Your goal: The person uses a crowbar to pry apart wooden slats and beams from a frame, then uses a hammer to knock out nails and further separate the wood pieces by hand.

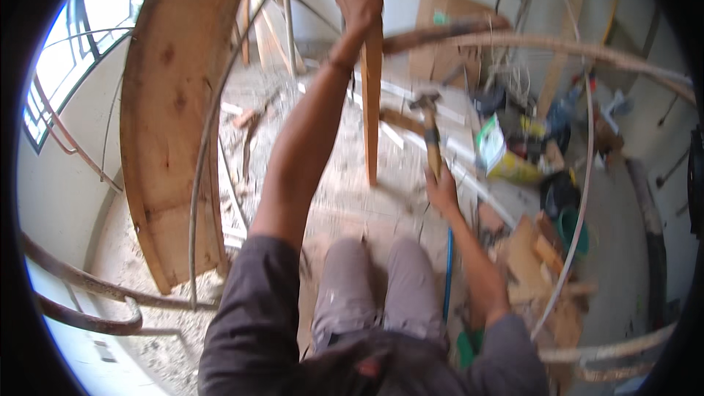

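Note:
My left hand point(359, 4) is raised at the top of the view, its fingers wrapped round the upper part of a narrow wooden plank point(371, 110). That plank stands roughly upright, with its lower end near the floor ahead of my knees. In my right hand point(441, 192), lower and to the right, is a hammer point(433, 148). I grip it by the wooden handle, and its metal head points up and away from me. The hammer is apart from the plank. Behind its handle lies a short wooden piece point(402, 120).
A wide wooden board point(172, 117) leans on the left, crossed by thin bent rods point(202, 176). Bags and clutter point(513, 150) lie at the right beside wood scraps point(532, 257). A cardboard sheet point(433, 51) stands at the far wall. Debris covers the floor at left.

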### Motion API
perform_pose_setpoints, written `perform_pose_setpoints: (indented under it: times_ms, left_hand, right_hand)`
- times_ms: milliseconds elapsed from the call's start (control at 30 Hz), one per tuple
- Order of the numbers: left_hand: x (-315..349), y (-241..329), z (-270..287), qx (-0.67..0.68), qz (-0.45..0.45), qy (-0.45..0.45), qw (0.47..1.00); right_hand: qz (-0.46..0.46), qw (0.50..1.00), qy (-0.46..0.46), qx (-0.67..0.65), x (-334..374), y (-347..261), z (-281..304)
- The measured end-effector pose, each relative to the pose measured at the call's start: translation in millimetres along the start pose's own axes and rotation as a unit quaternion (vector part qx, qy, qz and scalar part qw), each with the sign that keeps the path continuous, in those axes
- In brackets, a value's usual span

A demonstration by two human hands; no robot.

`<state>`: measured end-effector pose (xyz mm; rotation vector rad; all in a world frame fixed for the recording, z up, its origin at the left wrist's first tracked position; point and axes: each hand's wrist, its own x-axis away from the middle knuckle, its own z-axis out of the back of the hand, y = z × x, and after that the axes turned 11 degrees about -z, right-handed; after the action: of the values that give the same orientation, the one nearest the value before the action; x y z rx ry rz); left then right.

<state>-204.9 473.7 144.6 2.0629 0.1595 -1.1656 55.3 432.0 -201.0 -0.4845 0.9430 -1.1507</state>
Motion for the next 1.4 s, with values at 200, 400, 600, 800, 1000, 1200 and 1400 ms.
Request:
perform_pose_setpoints:
  times_ms: [200, 400, 600, 800, 1000, 1200, 1400]
  left_hand:
    - [-14, 7, 1, 0.028, 0.028, 0.015, 0.999]
    - [-11, 12, -10, 0.007, 0.062, -0.012, 0.998]
    - [-20, -4, -5, -0.018, -0.025, 0.029, 0.999]
    - [-42, -27, 41, -0.045, -0.012, 0.027, 0.999]
    - [-30, -21, 32, -0.059, -0.053, -0.007, 0.997]
    - [-5, 1, 3, -0.029, -0.036, -0.033, 0.998]
    - [22, 28, -5, -0.027, -0.063, -0.030, 0.997]
  right_hand:
    - [0.172, 0.939, 0.057, -0.294, 1, -115, 108]
    - [0.443, 0.773, 0.206, -0.405, -26, -243, 136]
    - [-0.128, 0.960, -0.204, 0.141, -3, -16, 10]
    - [-0.108, 0.989, -0.100, -0.034, 66, 36, 19]
    - [-0.022, 0.981, -0.031, -0.189, 43, -47, 68]
    - [0.039, 0.947, -0.027, -0.317, 68, -79, 99]
    - [0.213, 0.919, 0.094, -0.319, 15, -194, 207]
